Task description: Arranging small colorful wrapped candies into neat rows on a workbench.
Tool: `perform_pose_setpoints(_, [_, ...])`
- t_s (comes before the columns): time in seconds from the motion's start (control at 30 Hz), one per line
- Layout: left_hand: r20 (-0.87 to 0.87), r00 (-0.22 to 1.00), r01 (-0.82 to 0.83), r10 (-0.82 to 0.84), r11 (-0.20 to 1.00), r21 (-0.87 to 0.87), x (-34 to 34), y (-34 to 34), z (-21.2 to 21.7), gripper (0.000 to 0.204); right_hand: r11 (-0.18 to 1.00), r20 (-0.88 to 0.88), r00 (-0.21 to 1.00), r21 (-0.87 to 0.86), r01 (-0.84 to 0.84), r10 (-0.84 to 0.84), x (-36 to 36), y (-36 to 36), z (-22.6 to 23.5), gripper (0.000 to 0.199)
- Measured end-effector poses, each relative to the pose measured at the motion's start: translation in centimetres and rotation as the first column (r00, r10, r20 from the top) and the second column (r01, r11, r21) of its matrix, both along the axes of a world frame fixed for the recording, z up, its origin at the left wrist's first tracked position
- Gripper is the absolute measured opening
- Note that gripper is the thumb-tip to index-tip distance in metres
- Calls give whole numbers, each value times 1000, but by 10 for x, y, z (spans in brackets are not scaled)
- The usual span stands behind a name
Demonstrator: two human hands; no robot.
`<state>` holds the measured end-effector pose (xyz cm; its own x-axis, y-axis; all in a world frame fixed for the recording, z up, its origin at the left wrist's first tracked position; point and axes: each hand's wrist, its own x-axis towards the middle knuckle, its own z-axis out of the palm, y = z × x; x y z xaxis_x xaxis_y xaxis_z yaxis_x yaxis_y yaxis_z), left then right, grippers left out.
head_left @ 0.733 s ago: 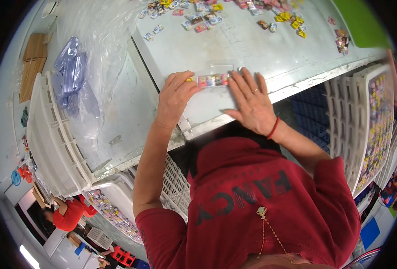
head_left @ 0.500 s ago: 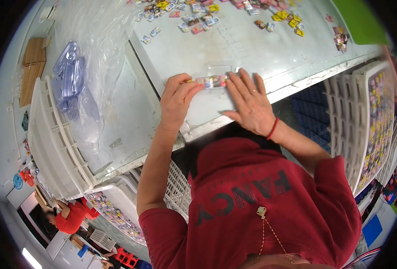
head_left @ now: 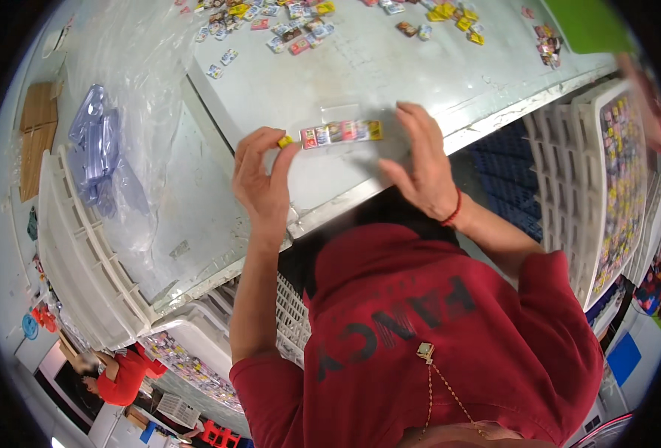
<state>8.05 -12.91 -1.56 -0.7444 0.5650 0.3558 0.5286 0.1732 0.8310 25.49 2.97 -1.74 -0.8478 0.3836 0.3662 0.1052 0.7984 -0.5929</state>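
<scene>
My left hand [head_left: 262,179] pinches a small yellow piece [head_left: 285,141] between thumb and fingertips, just left of a short row of small colourful pieces [head_left: 348,131]. The row lies on the pale table and shows red, white, pink and yellow pieces side by side. Behind it, the outline of a clear plastic case part [head_left: 340,113] shows faintly. To the right of the row, my right hand [head_left: 424,164] is raised with thumb and fingers apart, holding nothing. Its fingertips are slightly blurred.
Loose colourful pieces [head_left: 300,30] are scattered along the far side of the table [head_left: 271,89]. Clear plastic bags with bluish plastic cases [head_left: 100,145] lie at the left. White crates [head_left: 569,179] stand at the right, and a person in red [head_left: 121,377] is at lower left.
My right hand has lifted off the row and moved right, uncovering its yellow end. My left hand has drawn left from the row, with the yellow piece now plainly visible in its fingertips.
</scene>
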Motion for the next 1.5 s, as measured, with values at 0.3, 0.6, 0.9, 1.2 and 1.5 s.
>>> perform_pose_setpoints(0.3, [820,487,3,-301,939,344,89,17,11,39,903,-99,987,-401,-153,124,22,-25,6,27])
perform_pose_setpoints(0.6, [-440,702,410,-560,823,-393,31,50,11,36,834,20,986,-530,152,-167,11,8,18,28])
perform_pose_setpoints(0.9, [-378,782,399,-495,864,-308,26,48,-20,33,918,25,989,-369,142,-143,-15,7,9,26])
perform_pose_setpoints(1.2, [-377,808,370,-454,887,-276,28,47,-25,34,961,13,967,-114,253,-253,-31,3,1,17])
perform_pose_setpoints(1.5, [-378,818,369,-434,900,-233,28,48,-25,34,956,-5,986,247,160,-164,-20,1,-7,33])
